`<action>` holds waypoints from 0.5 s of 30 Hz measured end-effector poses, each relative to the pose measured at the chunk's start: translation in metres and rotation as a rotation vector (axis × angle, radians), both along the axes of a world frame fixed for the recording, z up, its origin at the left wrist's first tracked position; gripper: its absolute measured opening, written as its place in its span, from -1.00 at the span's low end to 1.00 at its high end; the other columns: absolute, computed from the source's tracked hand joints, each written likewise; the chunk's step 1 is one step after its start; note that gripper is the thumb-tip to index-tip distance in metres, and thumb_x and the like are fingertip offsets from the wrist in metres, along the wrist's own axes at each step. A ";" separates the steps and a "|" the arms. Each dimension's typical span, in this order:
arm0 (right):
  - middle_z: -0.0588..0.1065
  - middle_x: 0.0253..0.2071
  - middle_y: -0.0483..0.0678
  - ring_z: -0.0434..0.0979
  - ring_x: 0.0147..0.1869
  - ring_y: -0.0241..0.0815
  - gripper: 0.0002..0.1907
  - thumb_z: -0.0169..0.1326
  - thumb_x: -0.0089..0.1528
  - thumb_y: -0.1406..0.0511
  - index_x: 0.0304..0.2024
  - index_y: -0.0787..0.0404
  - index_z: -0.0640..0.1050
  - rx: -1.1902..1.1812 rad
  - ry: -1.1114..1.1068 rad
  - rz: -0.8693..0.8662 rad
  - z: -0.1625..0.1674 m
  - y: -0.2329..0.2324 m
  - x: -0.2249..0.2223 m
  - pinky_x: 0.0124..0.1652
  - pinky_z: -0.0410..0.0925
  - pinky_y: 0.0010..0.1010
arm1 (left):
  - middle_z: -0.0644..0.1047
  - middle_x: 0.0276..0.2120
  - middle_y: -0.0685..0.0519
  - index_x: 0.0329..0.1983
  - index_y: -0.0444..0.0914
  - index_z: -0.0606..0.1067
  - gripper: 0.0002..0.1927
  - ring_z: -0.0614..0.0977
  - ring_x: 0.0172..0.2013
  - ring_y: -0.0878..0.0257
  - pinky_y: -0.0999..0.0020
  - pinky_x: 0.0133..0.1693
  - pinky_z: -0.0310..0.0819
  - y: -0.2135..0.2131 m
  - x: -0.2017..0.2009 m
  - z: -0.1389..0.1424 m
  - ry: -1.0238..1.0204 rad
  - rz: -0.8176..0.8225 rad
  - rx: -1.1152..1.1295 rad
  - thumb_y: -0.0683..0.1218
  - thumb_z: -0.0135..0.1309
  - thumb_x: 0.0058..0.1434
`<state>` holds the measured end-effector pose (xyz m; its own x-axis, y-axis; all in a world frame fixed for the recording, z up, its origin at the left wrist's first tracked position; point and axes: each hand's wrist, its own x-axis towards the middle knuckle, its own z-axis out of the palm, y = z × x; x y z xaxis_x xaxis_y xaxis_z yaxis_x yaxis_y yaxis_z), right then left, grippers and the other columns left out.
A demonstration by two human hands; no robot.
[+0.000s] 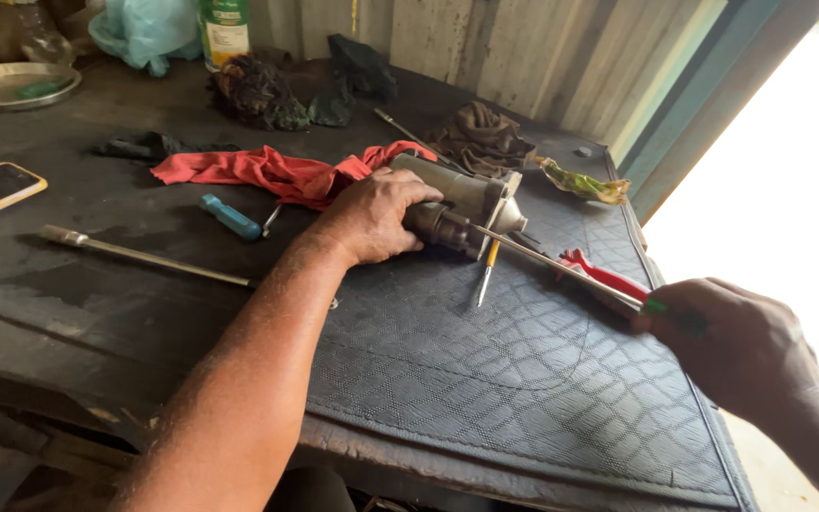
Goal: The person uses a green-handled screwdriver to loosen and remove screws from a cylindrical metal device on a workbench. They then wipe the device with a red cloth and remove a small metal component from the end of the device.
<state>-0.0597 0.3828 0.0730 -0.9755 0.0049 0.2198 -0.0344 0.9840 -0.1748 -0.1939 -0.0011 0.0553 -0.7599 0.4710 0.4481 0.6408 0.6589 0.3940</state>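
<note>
The motor (462,204) lies on the mat (485,379) mid-counter, the left hand (372,218) clamped around its body while the right hand (737,346), fisted on a green-handled screwdriver (571,275), sets the tip at its end. It looks whole, so the work seems barely begun. A red rag (267,173), blue screwdriver (231,217) and red pliers (609,277) crowd close; open mat lies nearer, the counter's right edge just beside the right hand.

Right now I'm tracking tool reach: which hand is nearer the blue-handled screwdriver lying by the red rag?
The left hand. It rests on the metal motor housing, just right of the blue-handled screwdriver. The right hand grips a green-handled screwdriver far off at the mat's right edge.
</note>
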 end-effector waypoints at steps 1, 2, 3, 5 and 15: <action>0.68 -0.26 -0.13 0.65 -0.24 -0.16 -0.59 0.04 0.26 -0.02 -0.02 -0.04 0.71 -0.041 -0.096 -0.056 0.001 -0.001 -0.001 -0.21 0.55 -0.27 | 0.57 0.00 0.04 0.05 -0.17 0.57 -0.36 0.55 0.11 0.07 0.22 0.14 0.42 0.000 0.000 0.000 0.003 -0.005 0.000 -0.17 0.41 -0.20; 0.67 -0.27 -0.10 0.65 -0.24 -0.15 -0.57 -0.01 0.31 -0.02 0.00 -0.01 0.72 -0.078 -0.192 -0.114 0.004 -0.002 -0.003 -0.21 0.55 -0.26 | 0.58 0.00 0.04 0.05 -0.17 0.57 -0.36 0.56 0.11 0.07 0.22 0.14 0.42 0.000 0.000 -0.001 0.007 -0.010 0.003 -0.17 0.41 -0.20; 0.66 -0.28 -0.07 0.65 -0.25 -0.13 -0.55 -0.05 0.36 -0.01 0.02 0.02 0.72 -0.114 -0.285 -0.171 0.006 -0.004 -0.004 -0.22 0.54 -0.25 | 0.58 -0.01 0.04 0.05 -0.17 0.57 -0.36 0.56 0.11 0.07 0.22 0.14 0.43 0.001 -0.001 -0.001 0.012 -0.016 0.009 -0.17 0.41 -0.21; 0.67 -0.32 -0.10 0.63 -0.26 -0.22 -0.57 0.06 0.30 -0.07 0.05 -0.03 0.63 -0.065 -0.274 -0.073 0.010 -0.013 -0.007 -0.22 0.49 -0.27 | 0.58 -0.01 0.04 0.04 -0.18 0.57 -0.36 0.57 0.10 0.07 0.22 0.14 0.43 0.001 -0.001 -0.001 0.019 -0.024 0.018 -0.17 0.41 -0.21; 0.52 -0.46 -0.09 0.54 -0.40 -0.23 -0.77 0.05 0.31 0.10 -0.13 0.04 0.58 -0.129 -0.313 -0.069 0.032 -0.041 0.014 -0.32 0.47 -0.24 | 0.57 0.02 0.03 0.05 -0.17 0.57 -0.36 0.55 0.10 0.05 0.20 0.12 0.42 0.003 -0.002 -0.001 0.018 -0.001 -0.003 -0.14 0.41 -0.20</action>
<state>-0.0454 0.3419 0.1055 -0.9920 0.0816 -0.0968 0.1065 0.9513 -0.2894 -0.1956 0.0020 0.0545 -0.7515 0.4729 0.4600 0.6481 0.6596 0.3806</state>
